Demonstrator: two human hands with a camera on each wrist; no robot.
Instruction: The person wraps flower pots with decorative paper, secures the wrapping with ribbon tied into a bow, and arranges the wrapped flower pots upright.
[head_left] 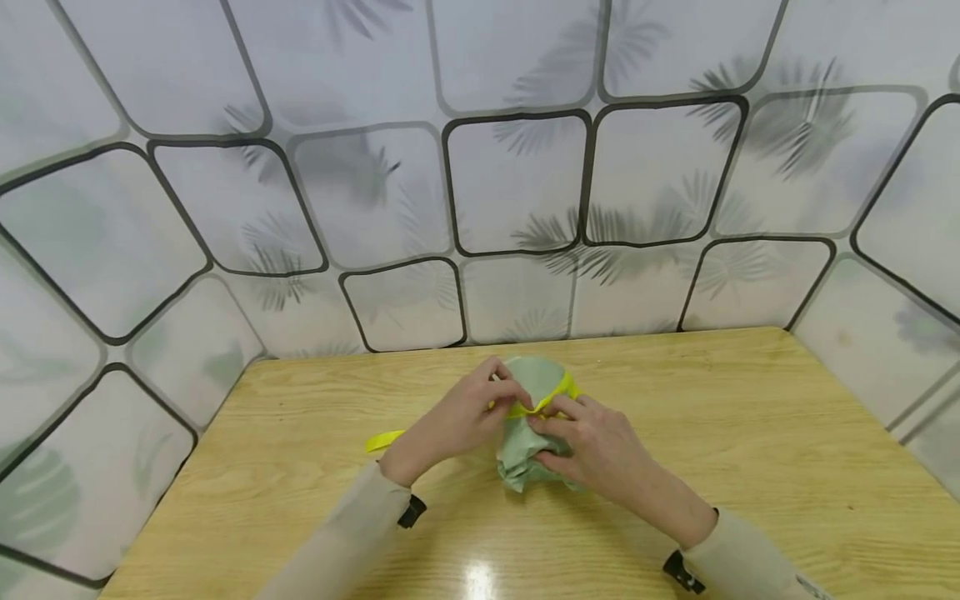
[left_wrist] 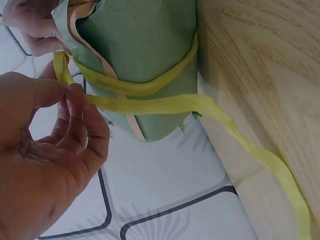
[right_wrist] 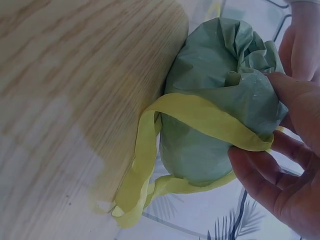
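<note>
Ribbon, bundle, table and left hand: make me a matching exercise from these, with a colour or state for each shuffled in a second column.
1. Ribbon
2. Bundle
3. Table
4. Left hand

A. Light wood grain
B. Pinching with thumb and finger
C. Pale green and crumpled
D. Bright yellow

Pairs: 1-D, 2-C, 3-A, 4-B

- The surface (head_left: 712,433) is pale yellowish wood with visible grain, its far edge running behind everything on it.
- A green wrapped bundle (head_left: 519,450) lies on its side near the middle, crumpled end towards the near side.
- A yellow ribbon (head_left: 384,441) passes around the bundle, one length trailing across the wood to the left.
- A bright reflection (head_left: 478,579) shines in front of the bundle.
</note>
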